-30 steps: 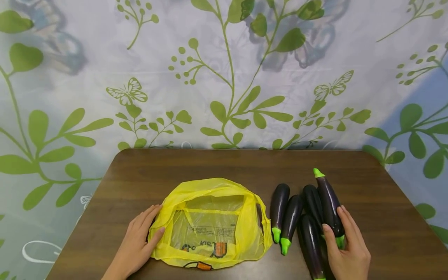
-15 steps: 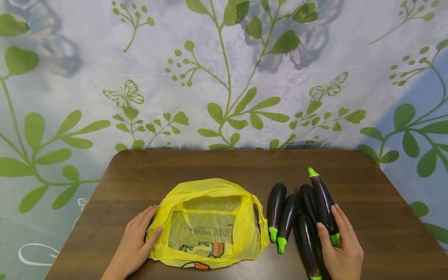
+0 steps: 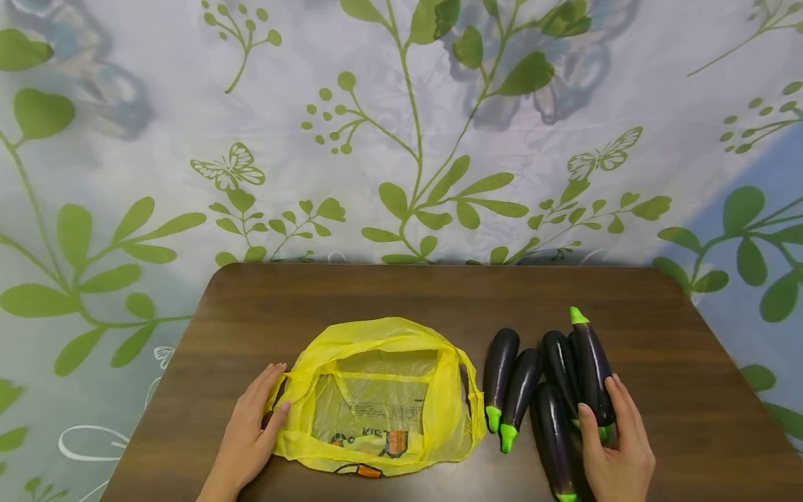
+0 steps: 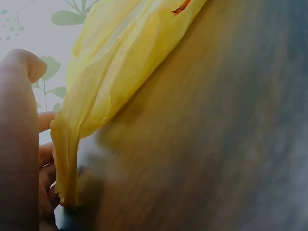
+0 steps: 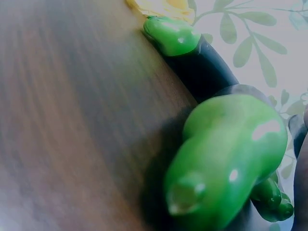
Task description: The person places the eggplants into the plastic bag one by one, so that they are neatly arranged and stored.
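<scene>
A yellow plastic bag (image 3: pixel 351 335) with black and orange print lies on the table, its mouth spread open toward the head camera. At its left edge rests my left hand (image 3: pixel 245 432), fingers extended; the left wrist view shows fingertips (image 4: pixel 45 154) against a hanging bag handle (image 4: pixel 67 168), thumb held apart. My right hand (image 3: pixel 624 446) grips a dark purple eggplant (image 3: pixel 590 355) low down, thumb on one side and fingers on the other. Its green stem end is partly hidden by the hand in the head view.
Beside the held one lie more eggplants (image 3: pixel 555 436), two of them touching one another. A pair of eggplants (image 3: pixel 502 362) sits between these and the bag. The brown wooden table (image 3: pixel 301 289) meets a leaf-patterned curtain (image 3: pixel 282 139) at the back.
The held eggplant has shifted slightly right and toward me, closer to its neighbours' level. My left hand has eased slightly left at the bag's edge. The bag stays in place.
</scene>
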`<state>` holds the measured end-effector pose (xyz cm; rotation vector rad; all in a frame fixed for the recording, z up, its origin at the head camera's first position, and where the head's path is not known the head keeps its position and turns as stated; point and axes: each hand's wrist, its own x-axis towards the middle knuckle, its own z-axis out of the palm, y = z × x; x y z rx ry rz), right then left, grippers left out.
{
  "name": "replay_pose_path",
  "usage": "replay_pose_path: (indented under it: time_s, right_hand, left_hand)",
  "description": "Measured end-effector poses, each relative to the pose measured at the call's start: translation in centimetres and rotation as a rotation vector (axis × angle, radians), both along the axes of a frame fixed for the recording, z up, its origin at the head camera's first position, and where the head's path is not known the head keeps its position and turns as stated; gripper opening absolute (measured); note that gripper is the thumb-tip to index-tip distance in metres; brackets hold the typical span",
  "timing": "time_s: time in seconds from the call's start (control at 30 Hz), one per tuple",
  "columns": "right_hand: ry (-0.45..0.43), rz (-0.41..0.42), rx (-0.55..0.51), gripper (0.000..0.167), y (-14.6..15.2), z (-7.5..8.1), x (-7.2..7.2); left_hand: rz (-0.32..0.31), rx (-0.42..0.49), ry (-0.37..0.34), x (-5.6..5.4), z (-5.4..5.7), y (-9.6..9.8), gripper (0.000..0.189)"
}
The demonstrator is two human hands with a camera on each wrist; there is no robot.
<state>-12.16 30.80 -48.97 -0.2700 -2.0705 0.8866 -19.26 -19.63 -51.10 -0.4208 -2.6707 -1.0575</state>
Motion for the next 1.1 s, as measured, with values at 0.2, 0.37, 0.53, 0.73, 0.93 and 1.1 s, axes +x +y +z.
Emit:
replay_pose_path:
  time_s: [0.2,0.37,0.53,0.73,0.93,1.1]
  right_hand:
    - [0.034,-0.002,-0.013,0.052,-0.2,-1.2,0.3]
    - [0.083,0.005,-0.011,0.048,-0.1,-2.2,0.4]
    - [0.133,0.053,0.020,0.045,0.1,-1.7,-0.1]
    - [0.158,0.077,0.060,0.046,0.3,-1.2,0.4]
    - [0.165,0.110,0.122,0.053,-0.2,-0.8,0.4]
    - [0.173,0.155,0.163,0.058,-0.7,0.2,0.2]
  left_hand:
    - [0.048,-0.016,-0.030,1.1,-0.2,-0.1,0.055]
    - [0.062,-0.027,-0.012,1.7,-0.6,-0.4,0.055]
    - [0.029,-0.046,0.041,1.3,-0.1,-0.2,0.057]
    - [-0.003,-0.043,0.035,1.5,-0.6,0.0,0.056]
    - [-0.015,-0.026,0.051,1.5,-0.5,-0.1,0.054]
    - [-0.024,0.022,0.050,0.7,0.1,0.0,0.052]
